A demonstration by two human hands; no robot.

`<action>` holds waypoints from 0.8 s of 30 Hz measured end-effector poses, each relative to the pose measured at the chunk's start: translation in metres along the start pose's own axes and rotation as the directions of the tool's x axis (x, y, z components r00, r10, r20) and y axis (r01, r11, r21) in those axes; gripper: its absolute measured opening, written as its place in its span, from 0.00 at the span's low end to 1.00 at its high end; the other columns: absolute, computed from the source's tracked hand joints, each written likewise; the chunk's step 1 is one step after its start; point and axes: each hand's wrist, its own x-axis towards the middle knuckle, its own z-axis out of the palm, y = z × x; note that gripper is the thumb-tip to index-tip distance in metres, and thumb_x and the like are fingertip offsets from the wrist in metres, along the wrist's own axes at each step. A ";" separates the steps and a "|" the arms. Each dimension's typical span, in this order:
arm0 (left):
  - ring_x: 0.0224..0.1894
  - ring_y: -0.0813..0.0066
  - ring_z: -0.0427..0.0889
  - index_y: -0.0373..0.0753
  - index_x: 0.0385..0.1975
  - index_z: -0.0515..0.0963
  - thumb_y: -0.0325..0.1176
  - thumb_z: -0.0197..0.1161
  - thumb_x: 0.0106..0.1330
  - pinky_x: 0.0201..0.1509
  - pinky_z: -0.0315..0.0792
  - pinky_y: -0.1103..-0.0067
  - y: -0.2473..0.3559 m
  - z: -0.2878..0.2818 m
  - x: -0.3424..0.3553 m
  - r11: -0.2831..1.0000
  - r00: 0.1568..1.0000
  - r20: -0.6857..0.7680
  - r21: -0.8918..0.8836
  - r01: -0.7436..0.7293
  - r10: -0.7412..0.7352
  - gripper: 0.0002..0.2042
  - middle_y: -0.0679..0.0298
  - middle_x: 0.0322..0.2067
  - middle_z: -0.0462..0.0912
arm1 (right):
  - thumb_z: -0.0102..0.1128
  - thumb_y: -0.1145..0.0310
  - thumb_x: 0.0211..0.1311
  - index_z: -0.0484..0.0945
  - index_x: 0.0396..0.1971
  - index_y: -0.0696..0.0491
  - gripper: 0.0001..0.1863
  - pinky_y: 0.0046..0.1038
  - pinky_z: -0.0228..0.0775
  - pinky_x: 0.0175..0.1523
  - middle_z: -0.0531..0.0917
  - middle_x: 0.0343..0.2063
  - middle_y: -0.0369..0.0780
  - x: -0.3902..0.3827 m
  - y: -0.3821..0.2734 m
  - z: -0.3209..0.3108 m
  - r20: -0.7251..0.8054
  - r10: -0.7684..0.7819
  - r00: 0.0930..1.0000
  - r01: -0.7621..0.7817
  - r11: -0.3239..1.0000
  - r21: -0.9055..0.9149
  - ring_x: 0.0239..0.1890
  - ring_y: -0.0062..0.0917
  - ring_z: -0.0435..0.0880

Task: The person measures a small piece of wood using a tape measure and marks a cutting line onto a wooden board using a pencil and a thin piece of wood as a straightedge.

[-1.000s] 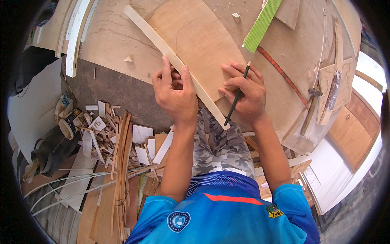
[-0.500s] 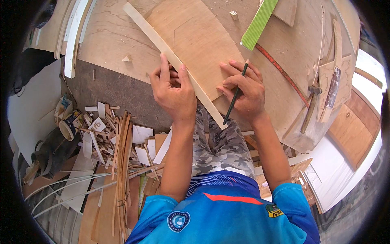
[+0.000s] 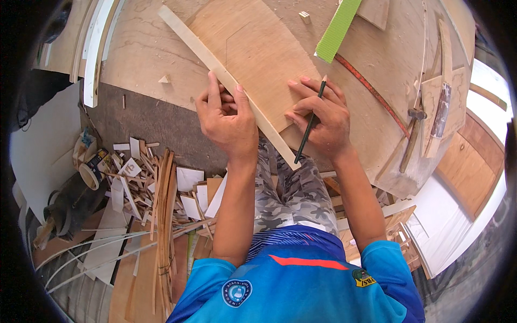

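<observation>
My left hand (image 3: 229, 116) grips a long pale wooden strip (image 3: 193, 45), thumb on top and fingers along its left edge. The strip slants across the left side of a plywood panel (image 3: 264, 59) that carries a thin pencil line. In my right hand (image 3: 321, 118) a dark pencil (image 3: 309, 129) is held between the fingers, its sharpened end up and its blunt end down beside the strip's near end. The fingertips of that hand rest at the panel's right edge.
The panel lies on a wooden worktable (image 3: 145, 56). To the right are a green patterned strip (image 3: 338, 31), a curved red strip (image 3: 371, 94) and a hammer (image 3: 412, 134). Wood offcuts (image 3: 132, 167) and bundled thin strips (image 3: 163, 215) lie below on the left.
The whole view has shifted slightly, with the table's things a little further left. Both hands keep their holds on the strip and the pencil.
</observation>
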 end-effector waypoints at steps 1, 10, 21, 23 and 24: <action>0.41 0.81 0.81 0.31 0.69 0.80 0.23 0.71 0.73 0.39 0.82 0.82 -0.001 0.000 0.000 1.000 1.000 -0.006 -0.013 0.002 -0.002 0.24 0.61 0.48 0.78 | 0.80 0.62 0.59 0.84 0.30 0.44 0.10 0.42 0.63 0.79 0.92 0.56 0.32 0.000 0.000 0.000 -0.001 0.000 1.000 0.000 1.000 0.000 0.66 0.31 0.85; 0.41 0.81 0.81 0.33 0.69 0.80 0.23 0.71 0.73 0.38 0.82 0.82 -0.001 0.000 0.000 1.000 1.000 -0.004 0.021 -0.008 0.008 0.25 0.61 0.48 0.78 | 0.81 0.62 0.59 0.83 0.29 0.44 0.11 0.42 0.63 0.79 0.92 0.56 0.32 0.000 0.001 0.000 -0.002 0.002 1.000 -0.002 1.000 -0.008 0.67 0.30 0.85; 0.42 0.79 0.83 0.30 0.69 0.79 0.23 0.70 0.73 0.39 0.84 0.81 0.000 -0.001 -0.001 1.000 1.000 -0.022 0.021 -0.018 0.019 0.24 0.59 0.49 0.80 | 0.81 0.63 0.58 0.82 0.29 0.45 0.12 0.43 0.63 0.79 0.93 0.56 0.32 0.000 -0.002 0.000 0.005 0.020 1.000 -0.019 1.000 -0.003 0.67 0.31 0.85; 0.42 0.78 0.85 0.32 0.69 0.80 0.23 0.71 0.73 0.40 0.85 0.79 0.005 -0.002 0.000 0.998 1.000 -0.017 0.059 0.017 -0.016 0.24 0.59 0.48 0.82 | 0.81 0.63 0.58 0.82 0.29 0.45 0.12 0.43 0.64 0.79 0.93 0.56 0.33 0.001 -0.004 -0.001 0.008 0.022 1.000 -0.022 1.000 -0.003 0.67 0.31 0.85; 0.42 0.78 0.85 0.32 0.69 0.80 0.23 0.71 0.73 0.40 0.85 0.79 0.006 -0.003 0.001 0.998 1.000 -0.017 0.061 0.016 -0.015 0.24 0.59 0.48 0.82 | 0.81 0.63 0.58 0.82 0.29 0.45 0.12 0.43 0.64 0.78 0.93 0.56 0.33 0.001 -0.004 -0.002 0.011 0.023 1.000 -0.023 1.000 -0.004 0.67 0.31 0.85</action>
